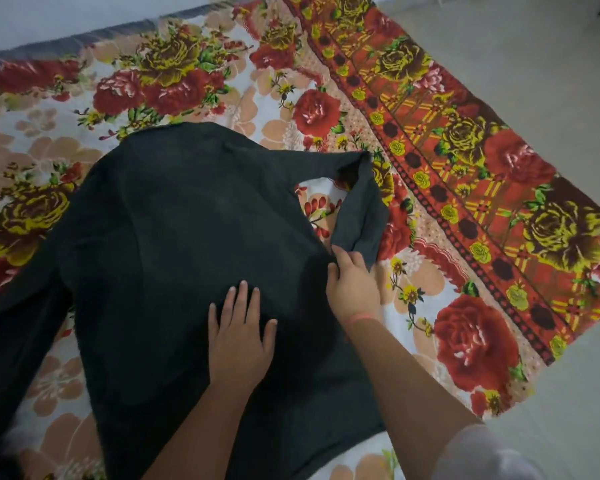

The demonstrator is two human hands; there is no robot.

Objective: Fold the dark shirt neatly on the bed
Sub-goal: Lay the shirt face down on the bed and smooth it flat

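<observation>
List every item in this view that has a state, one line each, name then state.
dark shirt: spread flat on the bed, not yet folded
right sleeve: doubled back toward the body, partly folded
left sleeve: stretched out, unfolded
left hand: flat, fingers spread, pressing the shirt
right hand: pinching the sleeve end at the shirt's side
floral bedsheet: laid out under the shirt

My shirt (pixel 174 237) is plain dark charcoal. The bedsheet (pixel 326 109) under it shows red and yellow roses on white, with a red-orange checked border (pixel 482 188).
</observation>
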